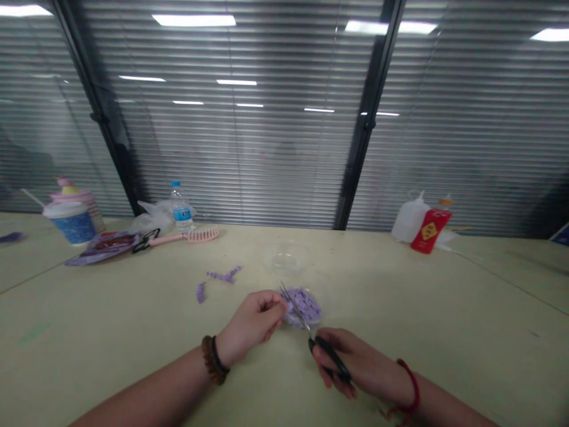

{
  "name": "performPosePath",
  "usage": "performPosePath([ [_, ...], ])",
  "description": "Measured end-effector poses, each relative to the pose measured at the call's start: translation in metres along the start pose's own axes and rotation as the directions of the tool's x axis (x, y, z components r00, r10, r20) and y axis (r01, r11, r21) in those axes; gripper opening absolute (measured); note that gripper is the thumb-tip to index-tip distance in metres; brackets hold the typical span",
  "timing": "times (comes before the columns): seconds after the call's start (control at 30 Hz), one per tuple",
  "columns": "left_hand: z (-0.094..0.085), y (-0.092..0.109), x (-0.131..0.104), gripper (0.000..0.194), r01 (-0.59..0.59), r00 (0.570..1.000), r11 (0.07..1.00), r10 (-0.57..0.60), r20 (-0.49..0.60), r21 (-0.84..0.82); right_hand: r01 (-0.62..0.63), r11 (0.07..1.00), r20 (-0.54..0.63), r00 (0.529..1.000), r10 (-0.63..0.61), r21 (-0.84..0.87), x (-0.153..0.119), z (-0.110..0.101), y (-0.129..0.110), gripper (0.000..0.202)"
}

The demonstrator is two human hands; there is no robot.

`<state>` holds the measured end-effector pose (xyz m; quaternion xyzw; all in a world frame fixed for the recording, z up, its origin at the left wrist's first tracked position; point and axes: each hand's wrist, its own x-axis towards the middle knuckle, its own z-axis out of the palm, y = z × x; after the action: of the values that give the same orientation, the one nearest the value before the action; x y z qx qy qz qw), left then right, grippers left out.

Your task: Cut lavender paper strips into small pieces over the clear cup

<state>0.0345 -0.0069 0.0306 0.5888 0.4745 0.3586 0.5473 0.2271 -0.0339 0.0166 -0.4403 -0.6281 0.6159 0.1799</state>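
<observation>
My right hand (pixel 351 362) grips the black handles of a pair of scissors (pixel 331 356), whose blades point up and left with a narrow gap at the tips. Fingers pinched, my left hand (pixel 258 320) is beside the blades; a small purple bit seems to be at its fingertips, but I cannot make it out clearly. Under the blades a clear round dish (pixel 317 320) holds a heap of small purple pieces (pixel 304 303). Further left on the table lie a curved purple piece (pixel 201 292) and a branching purple strip (pixel 226 275).
Behind the dish sits a clear lid or shallow dish (pixel 284 261). Toward the back left are a pink hairbrush (pixel 202 235), a water bottle (pixel 181 209), a purple packet (pixel 104 246) and a blue cup (pixel 73 224). A red bottle (pixel 430 228) and white bottle (pixel 409 219) stand back right.
</observation>
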Motion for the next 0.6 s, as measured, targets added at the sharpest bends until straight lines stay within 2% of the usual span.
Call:
performPosePath([
  [0.23, -0.0004, 0.0011, -0.0007, 0.016, 0.008, 1.000, 1.000, -0.008, 0.007, 0.018, 0.003, 1.000, -0.009, 1.000, -0.003, -0.007, -0.0007, 0.0004, 0.0019, 0.041],
  [0.4, -0.0031, 0.0015, 0.0011, 0.018, 0.004, 1.000, 0.999, -0.005, 0.025, 0.052, -0.005, 0.999, -0.045, 0.999, 0.007, 0.053, 0.0001, 0.0000, 0.0000, 0.047],
  [0.6, -0.0047, 0.0004, 0.0033, 0.023, -0.025, 0.999, 0.999, 0.026, -0.034, 0.030, -0.017, 0.996, -0.126, 0.992, 0.028, 0.086, 0.0022, -0.0022, 0.0006, 0.047],
])
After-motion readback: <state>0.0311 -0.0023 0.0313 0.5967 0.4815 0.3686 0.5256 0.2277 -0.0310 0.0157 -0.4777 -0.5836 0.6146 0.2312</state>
